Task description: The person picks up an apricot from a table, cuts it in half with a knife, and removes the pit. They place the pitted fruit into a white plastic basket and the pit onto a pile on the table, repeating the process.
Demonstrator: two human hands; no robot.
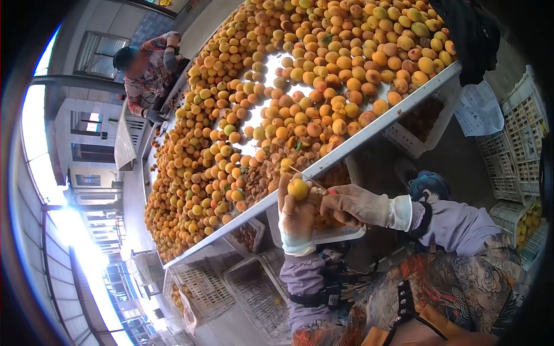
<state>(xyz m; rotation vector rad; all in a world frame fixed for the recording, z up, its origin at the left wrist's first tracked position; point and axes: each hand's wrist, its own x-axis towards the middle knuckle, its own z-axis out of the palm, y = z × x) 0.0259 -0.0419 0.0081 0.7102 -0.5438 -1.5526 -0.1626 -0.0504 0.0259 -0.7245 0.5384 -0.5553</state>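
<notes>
My left hand (296, 222), in a pale stained work glove, is closed around a yellow-orange apricot (297, 189) just past the table's metal edge. From the right comes my right hand (362, 206), also gloved, with its fingers curled together close to the left hand. A small red bit shows at its fingertips, but what it grips is mostly hidden. Beyond both hands, many apricots (311, 128) cover the white sorting table (271, 75). Brown, pulpy apricot pieces (262, 179) are heaped near the edge beside my left hand.
The raised metal rim (381, 122) runs diagonally between my body and the fruit. Plastic crates (257, 291) stand below it, with more stacked crates (516, 138) at right. A co-worker (151, 72) in gloves works across the table. Dark cloth (470, 40) hangs over the far right corner.
</notes>
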